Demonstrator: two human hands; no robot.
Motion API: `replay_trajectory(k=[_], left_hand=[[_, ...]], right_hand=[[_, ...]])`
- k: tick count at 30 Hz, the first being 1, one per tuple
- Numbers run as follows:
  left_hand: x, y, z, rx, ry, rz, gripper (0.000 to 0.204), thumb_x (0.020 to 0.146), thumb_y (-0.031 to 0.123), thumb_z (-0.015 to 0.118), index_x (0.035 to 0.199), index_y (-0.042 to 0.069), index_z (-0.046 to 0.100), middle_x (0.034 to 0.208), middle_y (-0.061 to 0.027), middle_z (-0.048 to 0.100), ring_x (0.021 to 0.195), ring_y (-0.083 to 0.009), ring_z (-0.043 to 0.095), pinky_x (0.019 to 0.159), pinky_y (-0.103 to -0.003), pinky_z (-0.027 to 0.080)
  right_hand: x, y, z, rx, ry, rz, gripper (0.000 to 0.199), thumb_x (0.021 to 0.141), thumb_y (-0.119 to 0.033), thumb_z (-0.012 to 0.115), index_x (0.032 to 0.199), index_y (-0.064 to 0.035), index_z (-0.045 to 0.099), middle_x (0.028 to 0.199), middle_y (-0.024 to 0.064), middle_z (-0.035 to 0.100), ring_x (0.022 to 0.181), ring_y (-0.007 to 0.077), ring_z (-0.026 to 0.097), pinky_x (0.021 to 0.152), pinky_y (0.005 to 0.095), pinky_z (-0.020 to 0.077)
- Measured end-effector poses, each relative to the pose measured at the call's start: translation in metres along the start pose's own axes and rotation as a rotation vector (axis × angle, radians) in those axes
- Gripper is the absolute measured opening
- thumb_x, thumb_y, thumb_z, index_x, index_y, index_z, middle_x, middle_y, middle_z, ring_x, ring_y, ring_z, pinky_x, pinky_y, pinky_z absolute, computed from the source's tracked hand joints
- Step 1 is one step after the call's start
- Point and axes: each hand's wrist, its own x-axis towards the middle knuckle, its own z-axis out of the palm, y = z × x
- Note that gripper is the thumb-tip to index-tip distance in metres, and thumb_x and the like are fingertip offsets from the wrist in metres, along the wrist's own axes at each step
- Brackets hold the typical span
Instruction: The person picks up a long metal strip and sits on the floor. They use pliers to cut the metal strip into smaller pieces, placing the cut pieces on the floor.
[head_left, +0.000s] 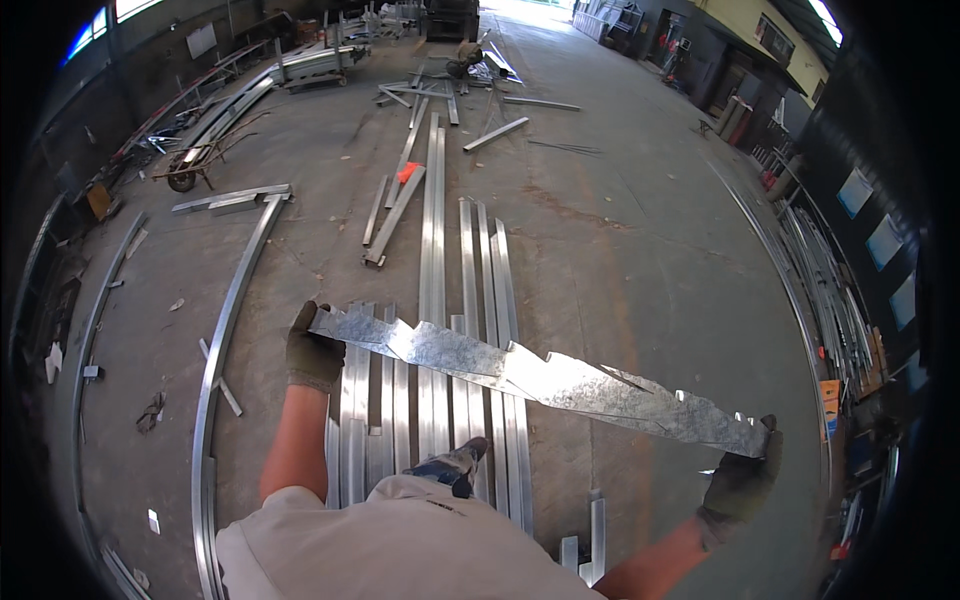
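A long, shiny strip of galvanized sheet metal [540, 375] with a jagged, notched edge stretches across in front of me, sloping down to the right. My left hand [315, 350], in a dark work glove, grips its left end. At the other end my right hand [742, 480], gloved as well, is closed round the strip's edge. Beneath the strip, several long metal channels [432, 230] lie side by side on the floor, running away from me. My shoe [455, 465] shows among them, just below the strip.
A long metal beam [235, 300] lies to the left. Short channel pieces [398, 215] with an orange item [408, 172] are ahead. A wheelbarrow [185, 175] stands far left, and a person [465, 60] is low down at the far end. Metal lengths [820, 270] line the right wall.
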Motion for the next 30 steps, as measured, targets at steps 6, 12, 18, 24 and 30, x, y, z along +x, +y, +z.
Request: replay_trajectory(k=[6, 12, 18, 24, 30], left_hand=[[0.075, -0.079, 0.057, 0.092, 0.027, -0.001, 0.026, 0.092, 0.028, 0.071, 0.097, 0.003, 0.067, 0.092, -0.0106, 0.07, 0.087, -0.0295, 0.068, 0.083, -0.045, 0.057], [0.128, -0.155, 0.128, 0.095, -0.058, 0.001, 0.017, 0.092, 0.023, 0.072, 0.096, 0.007, 0.068, 0.092, -0.0076, 0.07, 0.086, -0.0268, 0.068, 0.082, -0.044, 0.057], [0.192, -0.255, 0.148, 0.114, 0.002, 0.016, 0.009, 0.092, 0.018, 0.072, 0.092, 0.011, 0.067, 0.09, -0.0061, 0.07, 0.084, -0.0236, 0.068, 0.08, -0.044, 0.057], [0.227, -0.394, 0.168, 0.047, 0.01, -0.037, 0.008, 0.092, 0.016, 0.068, 0.091, 0.008, 0.066, 0.09, -0.0084, 0.07, 0.088, -0.0274, 0.067, 0.086, -0.048, 0.055], [0.262, -0.488, 0.242, 0.08, 0.074, -0.018, 0.009, 0.094, 0.015, 0.066, 0.09, 0.008, 0.066, 0.09, -0.0081, 0.069, 0.088, -0.0278, 0.067, 0.087, -0.047, 0.055]], right_hand=[[0.088, 0.019, -0.003, -0.058, 0.075, 0.006, 0.036, 0.1, -0.025, 0.062, 0.127, -0.0001, 0.064, 0.123, 0.0089, 0.066, 0.111, 0.0182, 0.063, 0.099, 0.0366, 0.0514], [0.167, 0.03, -0.016, -0.052, 0.16, -0.03, 0.035, 0.1, -0.024, 0.063, 0.126, -0.0007, 0.065, 0.122, 0.0085, 0.067, 0.114, 0.018, 0.062, 0.1, 0.0362, 0.0503], [0.259, 0.058, -0.077, -0.118, 0.227, -0.117, 0.035, 0.1, -0.023, 0.062, 0.126, -0.0006, 0.066, 0.121, 0.0098, 0.066, 0.116, 0.0195, 0.06, 0.104, 0.0365, 0.048], [0.384, 0.082, -0.141, -0.031, 0.225, -0.01, 0.033, 0.101, -0.023, 0.06, 0.124, -0.0011, 0.066, 0.125, 0.0119, 0.063, 0.119, 0.0213, 0.059, 0.105, 0.0382, 0.0478], [0.513, 0.125, -0.192, -0.04, 0.253, -0.015, 0.03, 0.101, -0.022, 0.059, 0.121, -0.0025, 0.067, 0.119, 0.0121, 0.066, 0.115, 0.0235, 0.062, 0.103, 0.0428, 0.0508]])
